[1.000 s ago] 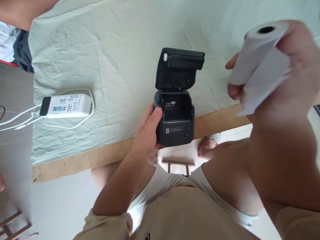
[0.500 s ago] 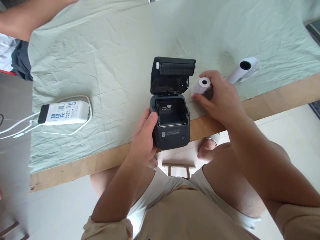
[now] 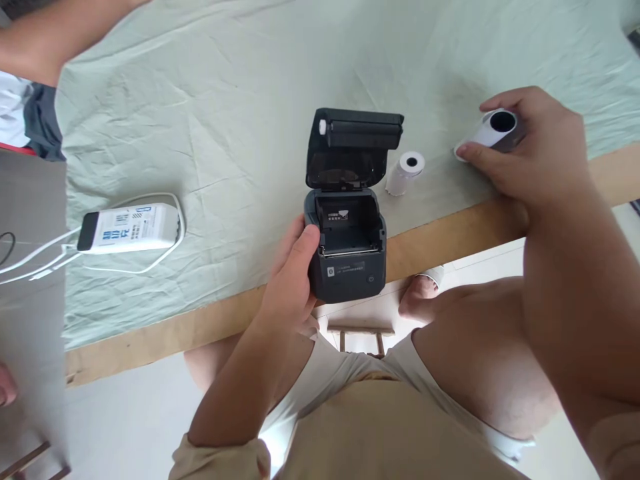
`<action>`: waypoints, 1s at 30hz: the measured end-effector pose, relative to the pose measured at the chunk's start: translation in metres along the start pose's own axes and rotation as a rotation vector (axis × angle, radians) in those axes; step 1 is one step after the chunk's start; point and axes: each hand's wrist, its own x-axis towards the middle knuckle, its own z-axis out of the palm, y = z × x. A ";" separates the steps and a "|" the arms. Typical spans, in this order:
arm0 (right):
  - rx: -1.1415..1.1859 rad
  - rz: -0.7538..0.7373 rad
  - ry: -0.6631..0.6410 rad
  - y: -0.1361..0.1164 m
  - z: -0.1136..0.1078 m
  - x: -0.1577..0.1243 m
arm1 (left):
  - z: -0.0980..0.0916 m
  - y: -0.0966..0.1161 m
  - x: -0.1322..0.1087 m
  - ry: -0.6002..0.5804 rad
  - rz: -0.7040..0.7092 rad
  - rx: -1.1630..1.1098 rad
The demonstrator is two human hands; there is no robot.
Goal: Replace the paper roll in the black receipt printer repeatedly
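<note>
My left hand (image 3: pixel 293 270) grips the left side of a dark label printer (image 3: pixel 350 277) at the table's front edge. Its lid (image 3: pixel 353 147) is flipped up, and the paper bay shows no roll inside. A small white paper roll (image 3: pixel 404 175) stands on the cloth just right of the printer, touched by neither hand. Further right, my right hand (image 3: pixel 535 150) is closed around a larger white paper roll (image 3: pixel 485 133) with a wide dark core, thumb on the near side and fingers on the far side. The hand covers part of that roll.
A white power bank (image 3: pixel 130 228) with cables lies at left on the pale green cloth (image 3: pixel 240 133). Another person's arm (image 3: pixel 65 40) reaches over the far left corner. The bare wooden edge (image 3: pixel 165 340) runs along the front, with a wooden stool (image 3: pixel 361 333) below.
My right hand has let go of the small paper roll and moved right onto the larger one. The small roll stays standing. My left hand still holds the printer.
</note>
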 end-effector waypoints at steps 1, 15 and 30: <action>0.032 0.006 0.028 -0.005 0.000 -0.001 | 0.000 -0.001 0.001 0.002 0.028 -0.020; 0.302 -0.475 -0.046 -0.149 0.019 -0.059 | -0.001 -0.003 0.001 0.004 0.165 0.025; 0.371 -0.631 0.038 -0.150 0.030 -0.058 | -0.002 -0.001 -0.001 -0.007 0.094 0.005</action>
